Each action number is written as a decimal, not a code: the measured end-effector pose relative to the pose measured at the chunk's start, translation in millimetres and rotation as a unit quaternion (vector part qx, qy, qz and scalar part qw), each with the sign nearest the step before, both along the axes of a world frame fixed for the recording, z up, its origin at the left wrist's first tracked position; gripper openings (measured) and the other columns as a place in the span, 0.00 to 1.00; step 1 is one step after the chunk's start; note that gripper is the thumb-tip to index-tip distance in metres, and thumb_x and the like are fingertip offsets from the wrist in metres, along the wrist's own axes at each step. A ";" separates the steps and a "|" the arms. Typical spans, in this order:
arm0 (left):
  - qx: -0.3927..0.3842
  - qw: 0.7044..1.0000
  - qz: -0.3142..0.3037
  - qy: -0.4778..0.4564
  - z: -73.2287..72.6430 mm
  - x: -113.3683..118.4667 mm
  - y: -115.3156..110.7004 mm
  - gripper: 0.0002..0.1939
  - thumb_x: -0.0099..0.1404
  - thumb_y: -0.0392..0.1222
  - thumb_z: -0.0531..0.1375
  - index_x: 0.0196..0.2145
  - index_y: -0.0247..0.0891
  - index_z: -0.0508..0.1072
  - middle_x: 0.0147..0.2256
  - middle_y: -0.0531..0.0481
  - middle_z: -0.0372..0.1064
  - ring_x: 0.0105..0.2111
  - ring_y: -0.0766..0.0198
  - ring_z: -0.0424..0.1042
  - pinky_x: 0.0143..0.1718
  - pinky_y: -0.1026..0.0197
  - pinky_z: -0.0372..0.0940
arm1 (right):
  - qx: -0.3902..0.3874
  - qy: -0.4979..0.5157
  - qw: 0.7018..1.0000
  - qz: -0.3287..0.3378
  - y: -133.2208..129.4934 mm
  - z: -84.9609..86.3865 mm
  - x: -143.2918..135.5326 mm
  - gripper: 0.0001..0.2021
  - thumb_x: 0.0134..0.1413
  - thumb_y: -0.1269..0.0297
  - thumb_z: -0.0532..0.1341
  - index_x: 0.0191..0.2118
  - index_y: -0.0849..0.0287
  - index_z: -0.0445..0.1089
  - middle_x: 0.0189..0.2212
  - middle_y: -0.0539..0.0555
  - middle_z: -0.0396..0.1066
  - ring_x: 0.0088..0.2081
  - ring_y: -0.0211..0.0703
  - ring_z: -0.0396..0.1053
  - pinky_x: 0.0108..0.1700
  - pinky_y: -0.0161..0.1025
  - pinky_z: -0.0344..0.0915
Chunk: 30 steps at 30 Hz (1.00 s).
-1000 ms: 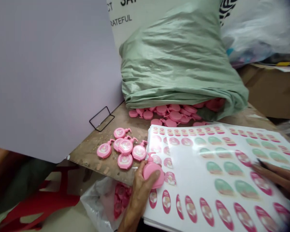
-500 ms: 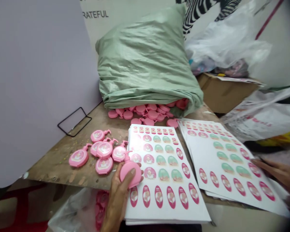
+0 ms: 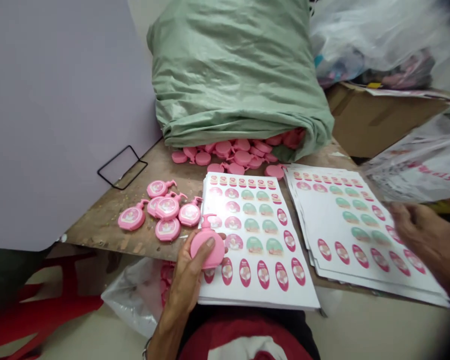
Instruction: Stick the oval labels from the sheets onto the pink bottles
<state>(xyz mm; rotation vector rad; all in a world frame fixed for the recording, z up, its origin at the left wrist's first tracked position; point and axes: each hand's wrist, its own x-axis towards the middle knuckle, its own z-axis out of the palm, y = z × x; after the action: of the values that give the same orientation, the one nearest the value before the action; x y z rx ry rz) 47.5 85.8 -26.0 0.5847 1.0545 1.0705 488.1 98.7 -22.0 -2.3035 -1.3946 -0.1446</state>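
My left hand (image 3: 191,265) is closed round a pink pump bottle (image 3: 208,247), thumb across its plain round front, pump upward. It is over the left edge of a stack of sticker sheets (image 3: 255,295). My right hand (image 3: 422,240), blurred, is over the right side of a second stack of sticker sheets (image 3: 318,220); its fingers look bent, but whether they pinch anything is unclear. That top sheet has a bare white patch at its left middle. Several labelled pink pump bottles (image 3: 167,208) lie in a cluster left of my left hand.
A green sack (image 3: 240,70) lies at the back, with several plain pink bottles (image 3: 242,157) spilling from its mouth. A black wire frame (image 3: 122,167) lies by the pale panel (image 3: 60,110). At right are a cardboard box (image 3: 382,120) and plastic bags (image 3: 420,160). A red stool (image 3: 63,300) stands lower left.
The view has tilted down, so the table things sit higher and my lap shows. My right hand has lifted and blurred over the right sheets. My left hand still holds the bottle, now more upright.
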 end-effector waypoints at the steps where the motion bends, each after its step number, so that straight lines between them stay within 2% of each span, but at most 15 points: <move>1: -0.003 1.000 -0.015 0.003 0.0 3.0 -1.5 0.18 0.58 0.46 0.65 0.43 0.34 0.70 0.41 0.41 0.75 0.32 0.62 0.75 0.31 0.65 0.71 | -0.006 0.042 0.999 0.019 -3.3 3.0 -26.3 0.25 0.57 0.40 0.50 0.31 0.57 0.70 0.27 0.66 0.73 0.25 0.48 0.67 0.29 0.46 0.60; 3: -0.012 0.999 -0.035 0.006 -0.8 8.8 -4.0 0.17 0.58 0.46 0.65 0.41 0.34 0.70 0.40 0.41 0.75 0.30 0.63 0.74 0.29 0.65 0.70 | 0.001 0.113 0.986 0.125 -9.7 3.7 -84.8 0.19 0.59 0.46 0.52 0.37 0.57 0.69 0.34 0.62 0.74 0.33 0.47 0.70 0.36 0.44 0.63; 6: -0.025 0.999 -0.024 0.007 -3.4 13.7 -5.3 0.17 0.59 0.47 0.65 0.40 0.33 0.70 0.39 0.41 0.75 0.30 0.63 0.73 0.27 0.64 0.70 | 0.015 0.158 0.947 0.279 -15.2 -8.7 -164.8 0.11 0.62 0.56 0.53 0.36 0.56 0.67 0.33 0.56 0.73 0.35 0.44 0.69 0.38 0.41 0.63; 8: -0.028 0.999 -0.010 0.015 -4.8 13.7 -5.6 0.18 0.59 0.49 0.64 0.40 0.32 0.70 0.36 0.41 0.75 0.29 0.62 0.74 0.27 0.64 0.70 | 0.018 0.132 0.930 0.342 -15.8 -21.4 -201.6 0.07 0.63 0.61 0.54 0.37 0.56 0.67 0.33 0.54 0.72 0.35 0.44 0.68 0.40 0.42 0.61; 10: -0.029 0.999 -0.009 0.028 -5.9 12.5 -7.2 0.19 0.59 0.50 0.64 0.41 0.32 0.70 0.35 0.41 0.74 0.30 0.60 0.74 0.27 0.63 0.70 | 0.016 0.105 0.923 0.370 -14.7 -33.1 -224.0 0.06 0.63 0.64 0.55 0.38 0.57 0.67 0.33 0.53 0.72 0.36 0.44 0.67 0.40 0.43 0.59; 15: -0.018 0.998 -0.042 0.045 -11.9 12.9 -14.9 0.20 0.59 0.51 0.64 0.44 0.36 0.69 0.39 0.44 0.70 0.34 0.58 0.74 0.28 0.61 0.72 | 0.046 0.029 0.930 0.363 -10.5 -46.7 -241.9 0.05 0.62 0.67 0.55 0.38 0.60 0.68 0.32 0.55 0.72 0.36 0.46 0.66 0.39 0.43 0.55; 20: 0.002 0.993 -0.063 0.102 -17.5 14.0 -14.0 0.19 0.60 0.54 0.62 0.42 0.36 0.71 0.34 0.48 0.65 0.32 0.63 0.70 0.29 0.63 0.72 | 0.050 -0.020 0.933 0.355 -10.5 -46.9 -244.6 0.07 0.62 0.68 0.55 0.34 0.60 0.69 0.29 0.54 0.71 0.34 0.45 0.64 0.37 0.43 0.52; 24: -0.007 0.993 -0.075 0.091 -14.8 11.4 -11.2 0.21 0.59 0.55 0.63 0.43 0.36 0.70 0.36 0.48 0.64 0.32 0.65 0.70 0.31 0.62 0.73 | 0.051 0.006 0.929 0.367 -10.8 -47.0 -242.7 0.07 0.60 0.70 0.56 0.30 0.59 0.68 0.26 0.52 0.69 0.32 0.43 0.63 0.37 0.42 0.52; 30: -0.009 0.995 -0.077 0.070 -15.8 10.9 -12.1 0.21 0.60 0.54 0.63 0.45 0.38 0.70 0.39 0.47 0.65 0.34 0.65 0.70 0.33 0.62 0.73 | 0.037 0.056 0.925 0.374 -8.4 -47.6 -239.8 0.05 0.58 0.67 0.58 0.31 0.58 0.67 0.26 0.51 0.69 0.32 0.43 0.63 0.37 0.42 0.52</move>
<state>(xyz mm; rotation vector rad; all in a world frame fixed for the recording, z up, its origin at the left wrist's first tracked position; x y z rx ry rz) 58.4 73.7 -41.8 0.7230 1.1217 0.8941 248.3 90.3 -69.7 -1.5449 -2.0453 0.1664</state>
